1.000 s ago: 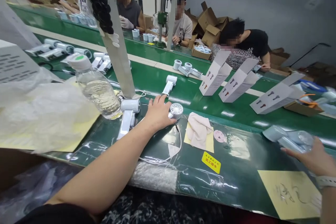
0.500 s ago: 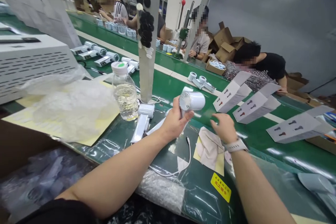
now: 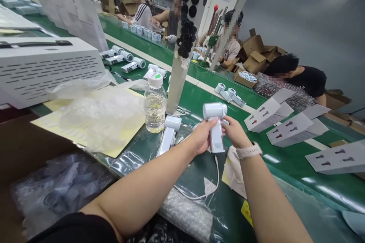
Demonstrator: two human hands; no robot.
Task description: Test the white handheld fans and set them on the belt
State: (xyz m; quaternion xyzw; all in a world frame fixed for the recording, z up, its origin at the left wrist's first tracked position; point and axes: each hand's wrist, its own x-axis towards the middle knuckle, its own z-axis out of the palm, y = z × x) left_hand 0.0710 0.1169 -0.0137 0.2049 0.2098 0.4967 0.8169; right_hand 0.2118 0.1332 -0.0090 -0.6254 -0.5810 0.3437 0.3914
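Note:
A pale blue hair-dryer-shaped handheld device (image 3: pixel 217 136), with a round barrel on top and a straight handle below, is upright in front of me. My left hand (image 3: pixel 203 134) is closed around the handle from the left, thumb pressed on its upper part. From the right, my right hand (image 3: pixel 235 131) grips it just under the barrel, with its fingertips partly hidden behind the device. Below the handle's foot ends a white cable (image 3: pixel 218 174) that curves over the bench. A similar device (image 3: pixel 168 136) lies to the left, beside a clear bottle (image 3: pixel 155 106) of liquid.
White open boxes (image 3: pixel 268 110) stand on the green conveyor (image 3: pixel 196 95) at right. A cloth (image 3: pixel 235 167) lies near my right wrist. Bubble wrap (image 3: pixel 188 212) is at the bench edge. A post (image 3: pixel 178 79) rises ahead; several people work beyond the conveyor.
My left hand has turned the device from tilted, barrel end facing me, to upright and side-on. My right hand has moved left from free air onto it. The view has shifted left.

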